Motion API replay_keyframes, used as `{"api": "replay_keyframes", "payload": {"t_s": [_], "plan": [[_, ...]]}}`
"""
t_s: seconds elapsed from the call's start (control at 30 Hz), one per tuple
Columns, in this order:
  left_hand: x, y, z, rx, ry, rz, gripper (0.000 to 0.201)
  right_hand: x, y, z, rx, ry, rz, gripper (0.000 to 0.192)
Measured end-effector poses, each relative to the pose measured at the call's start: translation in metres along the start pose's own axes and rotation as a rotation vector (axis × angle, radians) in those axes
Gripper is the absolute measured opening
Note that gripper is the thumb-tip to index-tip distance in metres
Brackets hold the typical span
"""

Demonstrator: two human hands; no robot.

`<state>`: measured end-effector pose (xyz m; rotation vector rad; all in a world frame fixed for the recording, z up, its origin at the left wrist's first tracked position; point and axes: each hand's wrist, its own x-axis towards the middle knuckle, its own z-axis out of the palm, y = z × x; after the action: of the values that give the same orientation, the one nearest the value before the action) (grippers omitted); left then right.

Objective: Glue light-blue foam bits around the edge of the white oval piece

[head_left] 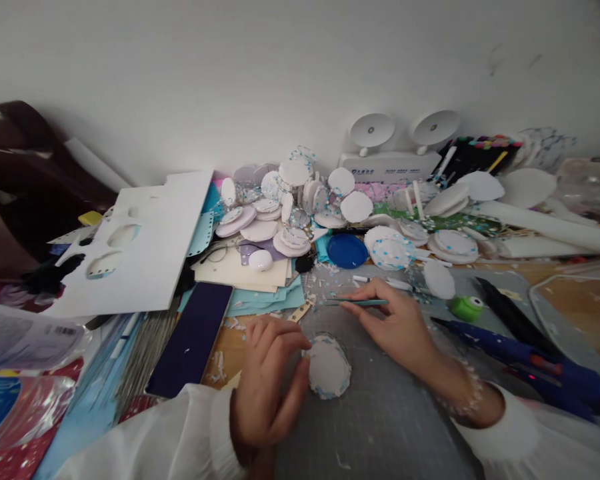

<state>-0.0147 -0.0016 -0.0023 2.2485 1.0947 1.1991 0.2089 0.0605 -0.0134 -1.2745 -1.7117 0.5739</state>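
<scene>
A round white disc [329, 367] with pale blue bits around its rim lies flat on the grey cutting mat [375, 420]. My left hand [275, 377] is at its left edge, thumb and index finger curled around that side; the exact contact at the fingertips is hard to make out. Between the thumb and fingers of my right hand [397, 327] is a pair of teal tweezers [367, 302], tips pointing left, above and right of the disc. Just beyond the tweezers lies a white pen [385, 283]. A blue round lid [347, 251] sits farther back.
Many white discs with blue beads [293, 240] crowd the back. On the left are a dark phone [193, 340] and a white board with cut-out holes [145, 267]. A blue glue gun [520, 357] and a green punch [466, 308] lie at right. A two-headed lamp [390, 163] stands by the wall.
</scene>
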Motion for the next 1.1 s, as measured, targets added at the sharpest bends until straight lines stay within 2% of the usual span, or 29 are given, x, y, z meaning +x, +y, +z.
{"api": "replay_keyframes", "payload": {"t_s": [0.17, 0.4, 0.6, 0.77, 0.87, 1.0, 1.1], "plan": [[0.0, 0.001, -0.001, 0.009, -0.008, -0.016, 0.026, 0.001, 0.002, 0.005, -0.008, -0.031, -0.002, 0.009], [0.002, 0.003, -0.001, 0.004, -0.001, 0.0, 0.028, -0.003, 0.004, 0.004, 0.025, 0.049, 0.016, 0.021], [0.001, 0.002, -0.002, -0.008, -0.005, -0.009, 0.026, -0.007, -0.011, -0.018, 0.107, 0.159, 0.04, 0.025], [0.001, 0.001, 0.0, -0.049, -0.021, -0.085, 0.019, -0.024, -0.03, -0.035, 0.206, 0.223, 0.049, 0.026], [0.001, 0.002, 0.001, -0.138, -0.013, -0.142, 0.01, -0.039, -0.038, -0.035, 0.259, 0.221, 0.055, 0.022], [-0.001, 0.003, 0.003, -0.24, -0.041, -0.176, 0.02, -0.055, -0.042, -0.03, 0.32, 0.178, 0.066, 0.02], [-0.001, 0.005, 0.004, -0.264, -0.053, -0.205, 0.021, -0.06, -0.043, -0.024, 0.415, 0.14, 0.087, 0.016]]}}
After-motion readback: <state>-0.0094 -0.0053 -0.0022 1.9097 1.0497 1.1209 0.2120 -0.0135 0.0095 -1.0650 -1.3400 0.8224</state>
